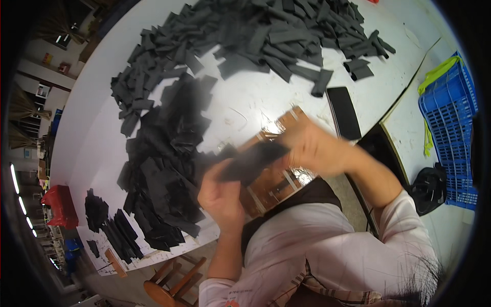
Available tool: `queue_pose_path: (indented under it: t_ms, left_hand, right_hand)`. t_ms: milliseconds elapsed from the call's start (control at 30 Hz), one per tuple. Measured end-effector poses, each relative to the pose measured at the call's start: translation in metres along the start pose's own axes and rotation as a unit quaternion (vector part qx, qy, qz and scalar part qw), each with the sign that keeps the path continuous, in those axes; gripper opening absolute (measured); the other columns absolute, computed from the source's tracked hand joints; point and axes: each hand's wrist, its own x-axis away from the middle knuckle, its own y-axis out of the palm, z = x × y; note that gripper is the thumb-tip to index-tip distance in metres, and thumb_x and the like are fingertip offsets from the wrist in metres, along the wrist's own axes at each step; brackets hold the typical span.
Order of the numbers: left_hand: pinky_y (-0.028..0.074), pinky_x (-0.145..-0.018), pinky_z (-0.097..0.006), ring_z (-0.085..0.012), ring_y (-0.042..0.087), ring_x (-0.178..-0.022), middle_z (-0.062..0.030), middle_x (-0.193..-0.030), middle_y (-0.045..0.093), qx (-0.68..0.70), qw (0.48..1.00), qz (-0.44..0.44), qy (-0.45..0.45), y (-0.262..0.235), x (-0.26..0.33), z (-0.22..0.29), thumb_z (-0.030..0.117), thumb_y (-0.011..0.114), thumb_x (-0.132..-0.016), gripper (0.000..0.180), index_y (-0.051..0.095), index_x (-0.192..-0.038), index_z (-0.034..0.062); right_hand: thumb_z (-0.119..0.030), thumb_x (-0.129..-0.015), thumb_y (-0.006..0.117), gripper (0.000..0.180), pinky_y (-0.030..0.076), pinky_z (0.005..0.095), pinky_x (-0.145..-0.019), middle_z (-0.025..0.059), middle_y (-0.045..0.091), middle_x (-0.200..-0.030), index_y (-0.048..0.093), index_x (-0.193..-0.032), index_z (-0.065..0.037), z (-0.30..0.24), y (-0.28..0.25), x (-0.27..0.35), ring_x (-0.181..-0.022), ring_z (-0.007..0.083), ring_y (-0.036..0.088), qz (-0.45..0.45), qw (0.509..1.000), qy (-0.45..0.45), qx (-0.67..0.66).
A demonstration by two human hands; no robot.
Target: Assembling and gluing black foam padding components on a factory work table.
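Observation:
Between my two hands is a black fabric piece [254, 162], smeared by motion. My left hand [222, 192] grips its near left end. The other end is in my right hand [309, 146], whose fingers are blurred. Beneath them a brown board [266, 192] with shiny clear tape on it lies at the table's near edge. Left of my hands spreads a heap of flat black fabric pieces [161, 179]. Farther back lies a big pile of dark grey rolled or folded pieces [245, 36].
A black phone [344, 112] lies right of the board on the white table [97, 148]. Blue plastic crates [450, 128] stand at the right, by a black object [429, 189]. A red bag [59, 206] is at the far left, a wooden stool [174, 281] below the table edge.

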Motion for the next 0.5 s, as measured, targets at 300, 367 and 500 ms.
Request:
queue_pose_path:
  t_ms: [300, 367, 500]
  left_hand:
    - [0.038, -0.08, -0.04, -0.0352, 0.044, -0.095, -0.0213, -0.102, 0.046, -0.583, 0.798, -0.144, 0.054, -0.013, 0.025, -0.07, 0.008, 0.064, -0.066, 0.035, 0.05, -0.097, -0.0021]
    - [0.039, -0.079, -0.039, -0.0345, 0.045, -0.093, -0.0202, -0.1, 0.047, -0.616, 0.771, -0.153, 0.06, -0.016, 0.03, -0.079, 0.006, 0.062, -0.067, 0.03, 0.051, -0.095, -0.0015]
    - [0.042, -0.067, -0.035, -0.0313, 0.05, -0.082, -0.017, -0.09, 0.051, -0.595, 0.784, -0.141, 0.106, -0.022, 0.029, -0.084, 0.001, 0.056, -0.07, 0.007, 0.053, -0.077, 0.0005]
  right_hand:
    - [-0.026, -0.084, 0.05, 0.029, 0.039, 0.0255, -0.049, 0.0041, 0.049, -0.054, 0.055, -0.076, 0.002, 0.039, 0.011, 0.012, -0.051, 0.0108, 0.048, 0.26, 0.949, 0.179, 0.003]
    - [-0.019, -0.084, 0.053, 0.02, 0.038, 0.0235, -0.048, 0.0005, 0.048, -0.054, 0.056, -0.079, 0.0, 0.044, 0.038, 0.035, -0.051, 0.0091, 0.047, 0.196, 0.957, 0.212, -0.01]
    - [-0.015, -0.079, 0.056, 0.018, 0.042, 0.0347, -0.05, 0.0139, 0.055, -0.056, 0.054, -0.071, 0.001, 0.044, 0.078, 0.054, -0.052, 0.0263, 0.056, 0.121, 0.975, 0.184, 0.016]
